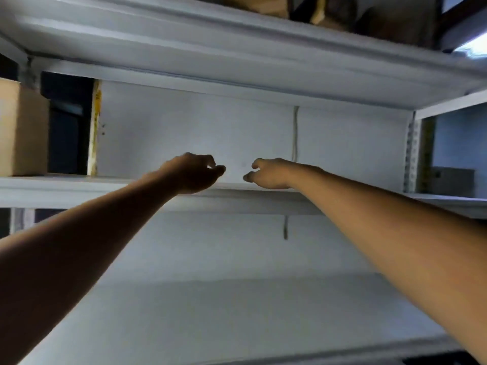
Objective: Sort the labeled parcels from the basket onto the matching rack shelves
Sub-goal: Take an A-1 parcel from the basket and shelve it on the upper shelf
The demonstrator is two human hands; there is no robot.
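Note:
Both my arms reach up to the middle shelf of a white metal rack. My left hand and my right hand hover just above the shelf's front edge, a small gap apart, fingers loosely curled toward each other. I see nothing held in either hand; the space between them shows only white wall. No basket and no labeled parcel is in view. The lower shelf lies below my arms.
A cardboard box stands at the left end of the middle shelf level. Brown boxes sit on the top shelf above. A grey box sits past the right upright. A thin cable runs down the back wall.

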